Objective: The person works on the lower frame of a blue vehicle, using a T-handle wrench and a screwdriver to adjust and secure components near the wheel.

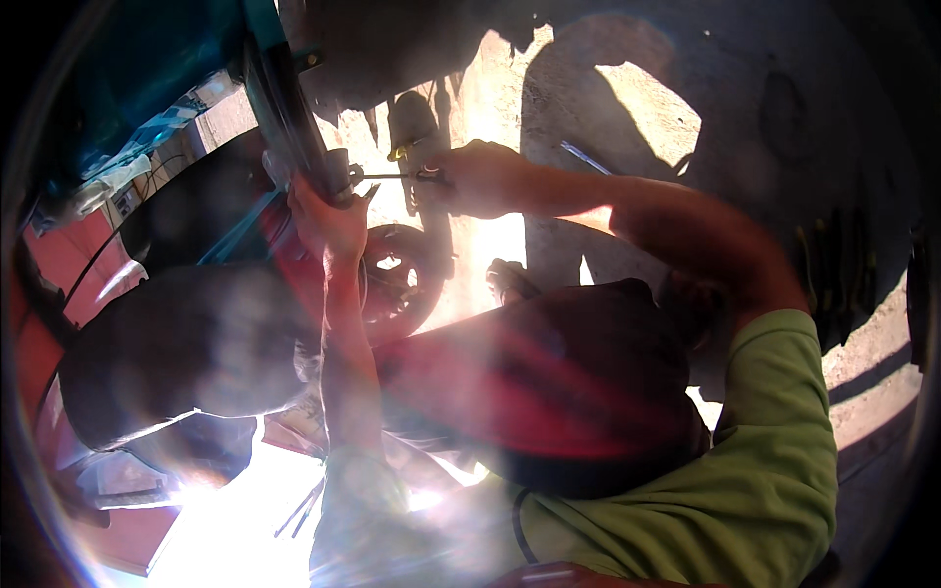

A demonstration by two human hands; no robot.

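A dark metal tube (286, 110) slants down from a teal panel (147, 59) at the upper left. My left hand (331, 218) is closed around the tube's lower end, with the thumb toward the right. To its right, my right hand (480, 178) is a fist around a thin dark rod-shaped tool (394, 176). The tool lies level, its far tip at the fitting (353, 178) on the tube's end. My fist hides the tool's handle, and I cannot tell whether the tip sits inside the fitting or only touches it.
Below my hands is a round red wheel-like part (400, 284) with openings. A blue pen-like stick (586, 157) lies on the shaded ground at the right. Several tools with dark and yellow handles (833, 274) stand at the far right. Strong glare washes out the lower left.
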